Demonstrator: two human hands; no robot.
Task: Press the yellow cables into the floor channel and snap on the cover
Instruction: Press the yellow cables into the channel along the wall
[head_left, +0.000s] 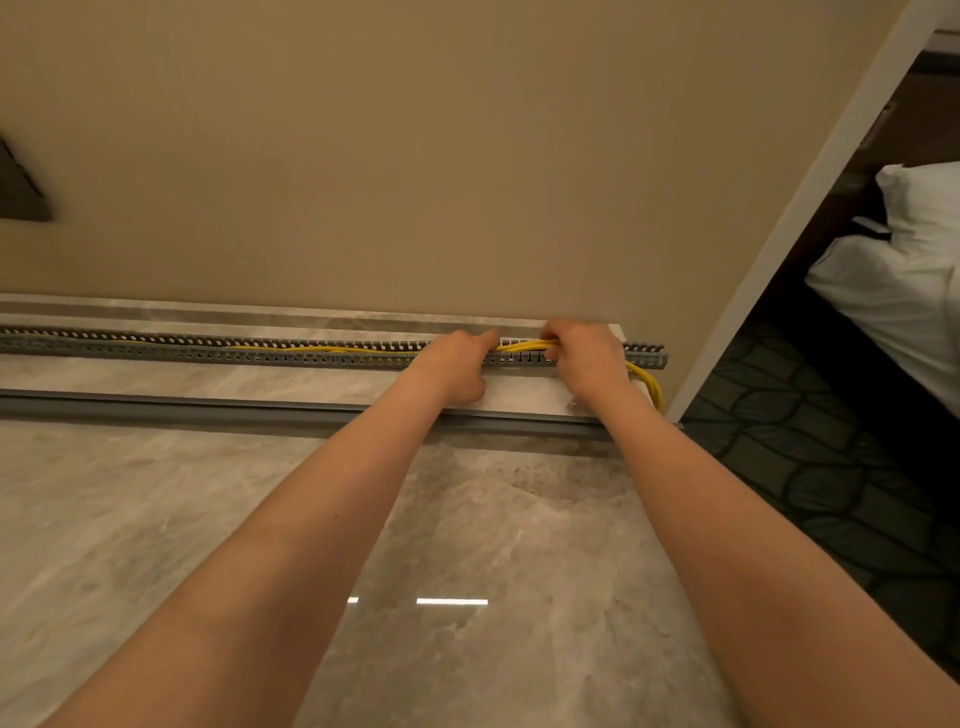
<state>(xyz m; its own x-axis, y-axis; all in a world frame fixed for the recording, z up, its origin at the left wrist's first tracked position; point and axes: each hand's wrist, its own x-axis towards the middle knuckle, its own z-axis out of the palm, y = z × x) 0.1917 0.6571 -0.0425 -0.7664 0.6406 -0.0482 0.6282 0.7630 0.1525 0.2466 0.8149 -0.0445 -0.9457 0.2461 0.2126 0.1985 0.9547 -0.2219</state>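
Both hands at right end of floor channel (208, 349), cover (234, 408) off.
Right hand (584, 356) curls around the yellow cables (524, 344) just above the slots. Left hand (451, 366) is on the channel beside it, one finger toward the cables; can't tell its grip. Cables run left inside the channel. Cover lies parallel on the tile floor (156, 519), near side.

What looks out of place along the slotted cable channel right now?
The yellow cables are not seated at the right end. The right hand grips a bundle above the slotted channel, and a loop spills out over its front wall. The grey cover lies apart, nearer the camera.
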